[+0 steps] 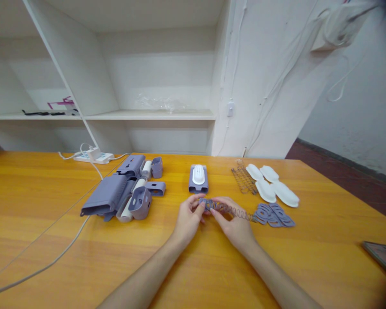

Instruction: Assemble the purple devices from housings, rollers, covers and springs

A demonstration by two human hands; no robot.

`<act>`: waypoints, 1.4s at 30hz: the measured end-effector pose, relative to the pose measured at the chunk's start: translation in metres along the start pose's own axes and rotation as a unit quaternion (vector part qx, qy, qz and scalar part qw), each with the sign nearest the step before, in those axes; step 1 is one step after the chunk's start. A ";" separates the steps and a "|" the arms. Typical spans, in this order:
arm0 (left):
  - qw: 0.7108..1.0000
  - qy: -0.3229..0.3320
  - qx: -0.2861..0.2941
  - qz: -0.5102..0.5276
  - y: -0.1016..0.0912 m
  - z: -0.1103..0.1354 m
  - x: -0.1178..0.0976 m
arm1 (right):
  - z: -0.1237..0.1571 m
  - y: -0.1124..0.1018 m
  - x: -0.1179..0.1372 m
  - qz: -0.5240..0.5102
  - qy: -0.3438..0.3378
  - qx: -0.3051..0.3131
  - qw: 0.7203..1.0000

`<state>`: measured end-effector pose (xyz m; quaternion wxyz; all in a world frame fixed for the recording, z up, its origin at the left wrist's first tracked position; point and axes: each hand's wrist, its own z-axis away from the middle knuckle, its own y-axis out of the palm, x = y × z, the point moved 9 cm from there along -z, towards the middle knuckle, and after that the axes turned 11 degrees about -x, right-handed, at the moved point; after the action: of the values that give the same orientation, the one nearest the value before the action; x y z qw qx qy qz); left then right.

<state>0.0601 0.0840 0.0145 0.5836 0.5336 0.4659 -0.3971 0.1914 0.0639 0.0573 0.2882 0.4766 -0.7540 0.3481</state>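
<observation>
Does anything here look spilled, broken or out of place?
Nothing looks clearly spilled or broken. The crumpled clear plastic on the shelf looks a bit odd, perhaps stray wrapping. At left on the table, purple parts lie in a jumbled heap.

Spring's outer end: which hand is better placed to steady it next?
Probably the right hand: the spring extends past it toward the flat purple pieces, while the left hand sits farther off, holding a purple part.
</observation>
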 end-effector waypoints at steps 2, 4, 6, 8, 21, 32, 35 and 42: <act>1.000 -0.003 0.003 0.011 0.000 -0.001 0.001 | 0.000 0.000 -0.001 -0.002 0.003 0.002 1.000; 1.000 -0.008 0.007 0.014 -0.001 -0.001 0.002 | 0.001 0.001 -0.002 -0.002 0.011 0.007 1.000; 1.000 -0.013 0.010 0.009 -0.001 -0.001 0.002 | 0.001 0.002 -0.004 -0.002 0.018 0.011 1.000; 1.000 -0.016 0.013 0.005 -0.001 -0.001 0.002 | 0.000 0.001 -0.005 -0.001 0.025 0.010 1.000; 1.000 -0.013 0.009 -0.009 -0.001 -0.002 0.000 | 0.002 0.003 -0.012 -0.033 0.058 0.029 0.997; 0.999 -0.034 0.002 -0.006 0.000 -0.001 0.001 | 0.005 0.008 -0.015 -0.068 0.088 0.041 0.993; 0.997 -0.062 0.023 0.040 0.003 0.002 0.001 | 0.004 0.006 -0.019 -0.083 0.105 0.020 0.991; 0.998 -0.040 0.038 0.014 0.004 0.002 -0.002 | 0.003 0.001 -0.022 -0.082 0.117 -0.017 0.990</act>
<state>0.0635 0.0820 0.0171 0.5861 0.5457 0.4196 -0.4275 0.1983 0.0728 0.0384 0.4099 0.4877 -0.6797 0.3635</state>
